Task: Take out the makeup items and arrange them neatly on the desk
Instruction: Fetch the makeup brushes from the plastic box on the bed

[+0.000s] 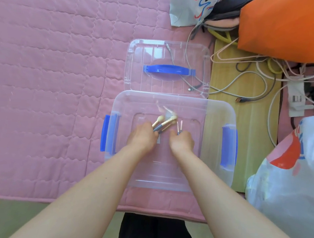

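The left hand [142, 136] is closed round a bunch of brushes [164, 122], gripped by their blue handles, with the gold collars and cream tips fanned up and away from the person. The right hand [182, 142] is held just beside it, apart from it, with its fingers curled round two thin sticks [179, 127] whose pink ends stand above the knuckles. What kind of sticks these are cannot be told.

Both hands are sunk inside a clear bin [218, 112], near the middle of its floor, so brushes and sticks are all held within its walls. A blue latch is fixed at the bin's left end [105, 132] and another at its right end [228, 146].

The bin's lid [138, 48] is laid flat just beyond the far rim, with a blue handle [170, 69] across its middle.

Bin and lid are placed at the right edge of a pink quilt [53, 74], and the bin's right end is carried over onto a wooden board [249, 121]. On the board's far part a tangle of cables [257, 83] is spread, one of them run under the lid. An orange bag [289, 26] is seen at the far right corner, a printed white bag [186, 7] beside it at the quilt's far edge, and a plastic bag [287, 183] at the near right.
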The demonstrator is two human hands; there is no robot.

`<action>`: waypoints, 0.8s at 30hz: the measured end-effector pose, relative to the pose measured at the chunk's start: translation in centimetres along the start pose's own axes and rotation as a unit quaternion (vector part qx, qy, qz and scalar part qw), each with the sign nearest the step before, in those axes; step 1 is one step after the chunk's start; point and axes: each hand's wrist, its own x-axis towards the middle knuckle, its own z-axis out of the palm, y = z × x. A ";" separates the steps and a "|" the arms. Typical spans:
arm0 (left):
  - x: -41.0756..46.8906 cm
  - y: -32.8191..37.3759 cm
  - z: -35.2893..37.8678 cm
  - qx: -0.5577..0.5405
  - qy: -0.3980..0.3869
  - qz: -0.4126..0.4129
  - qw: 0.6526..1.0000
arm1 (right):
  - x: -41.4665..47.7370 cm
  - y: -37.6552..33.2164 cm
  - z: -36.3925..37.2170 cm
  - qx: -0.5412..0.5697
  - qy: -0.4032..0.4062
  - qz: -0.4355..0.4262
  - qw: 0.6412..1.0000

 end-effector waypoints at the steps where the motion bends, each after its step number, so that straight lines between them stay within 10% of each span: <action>1: 0.1 -0.1 0.1 -0.012 -0.005 -0.003 1.000 | 0.1 -0.2 0.4 0.005 -0.003 0.003 1.000; 24: -2.6 -0.1 -1.0 -0.106 -0.035 0.057 0.992 | -2.1 0.4 -2.8 0.032 0.009 -0.051 0.998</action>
